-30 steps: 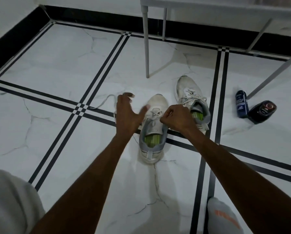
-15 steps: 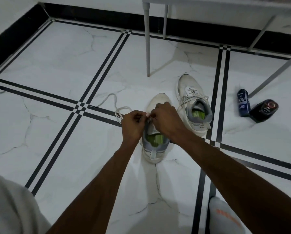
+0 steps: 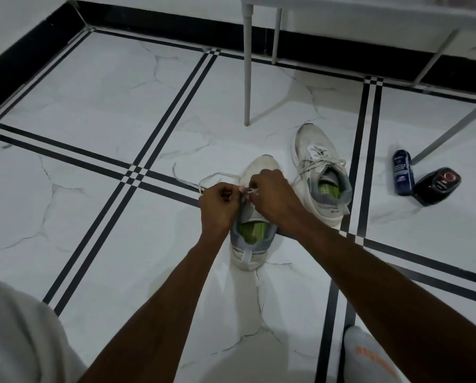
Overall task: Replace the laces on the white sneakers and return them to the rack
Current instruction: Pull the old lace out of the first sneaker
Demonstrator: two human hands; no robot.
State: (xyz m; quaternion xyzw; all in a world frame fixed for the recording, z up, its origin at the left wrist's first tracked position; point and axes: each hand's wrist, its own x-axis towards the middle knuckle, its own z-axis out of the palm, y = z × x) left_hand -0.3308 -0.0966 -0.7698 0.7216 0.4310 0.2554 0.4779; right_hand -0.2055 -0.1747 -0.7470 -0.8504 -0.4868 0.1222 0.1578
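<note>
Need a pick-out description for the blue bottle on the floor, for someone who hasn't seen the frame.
Start at the slanted grey table leg on the right; its foot lands beside two containers lying on the white floor. The blue bottle is the slim left one, unlike the squat black bottle touching it.

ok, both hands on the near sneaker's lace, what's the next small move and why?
Probably feed the lace tip, pinched by the right hand, through an eyelet on the near sneaker. The left hand grips the lace there too, and slack still trails on the floor.

Dim, bluish indoor light, soft shadows, wide-angle bending at edges.
</note>
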